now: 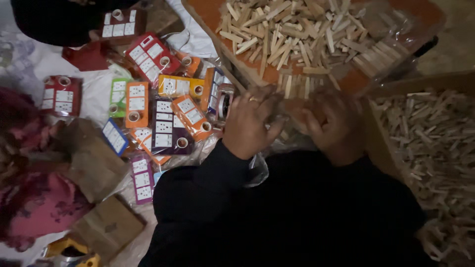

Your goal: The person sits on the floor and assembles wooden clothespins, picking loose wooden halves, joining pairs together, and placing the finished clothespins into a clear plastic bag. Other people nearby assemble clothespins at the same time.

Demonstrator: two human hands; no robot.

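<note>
One view only, from the head, looking steeply down and close over the hands at frame centre: left hand [250,121], right hand [331,121]. Dark sleeves fill the lower middle. An orange tray [210,12] of wooden sticks [292,29] sits top centre, coloured cards [163,106] spread left, a stick pile [435,143] runs off right.

Both hands side by side, fingers meeting at near edge of tray [208,15]. Left hand [250,123], right hand [329,121]. Sticks [297,29] heaped on tray, beyond fingertips. Clear bag [257,170] just under left wrist. Cards [163,104] spread on floor, left of left fingers. Box [381,143] with more sticks right of right fingers.
</note>
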